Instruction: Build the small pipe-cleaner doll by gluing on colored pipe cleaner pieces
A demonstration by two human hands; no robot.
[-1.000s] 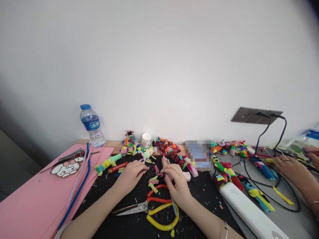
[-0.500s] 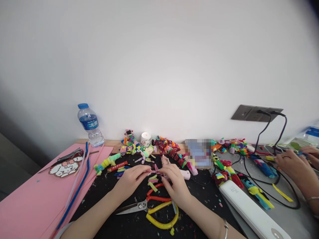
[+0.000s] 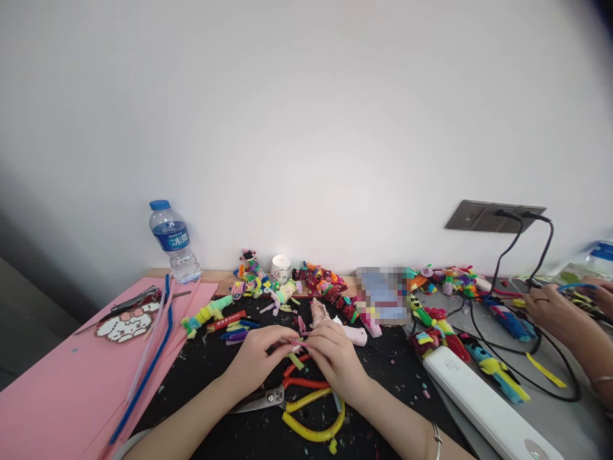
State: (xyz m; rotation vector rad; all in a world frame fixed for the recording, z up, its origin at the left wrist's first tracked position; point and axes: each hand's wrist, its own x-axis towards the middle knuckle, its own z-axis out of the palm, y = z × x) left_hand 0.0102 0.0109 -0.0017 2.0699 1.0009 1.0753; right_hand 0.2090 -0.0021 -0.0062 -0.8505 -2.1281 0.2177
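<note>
Between my fingertips is a short pink pipe cleaner piece (image 3: 299,344). My left hand (image 3: 261,352) pinches one end, with its fingers closed. At the other end my right hand (image 3: 338,358) closes its fingers on the same piece. Just below lie a light green pipe cleaner piece (image 3: 295,361) and the red-handled pliers (image 3: 306,383), partly under my right hand. Scissors with yellow handles (image 3: 313,436) rest on the black mat (image 3: 383,409) below my hands. Left of my left hand sit several blue and purple pipe cleaner pieces (image 3: 241,330).
A water bottle (image 3: 175,241) and pink sheets (image 3: 48,370) with long pipe cleaners (image 3: 143,377) are at left. Colourful bundles and a candle cup (image 3: 281,268) line the wall. At right are a white power strip-like bar (image 3: 483,402), black cables (image 3: 569,358) and another person's hand (image 3: 555,319).
My hands have come closer together and slightly lower, meeting at the pink piece. The other person's hands at right now hold a blue strand.
</note>
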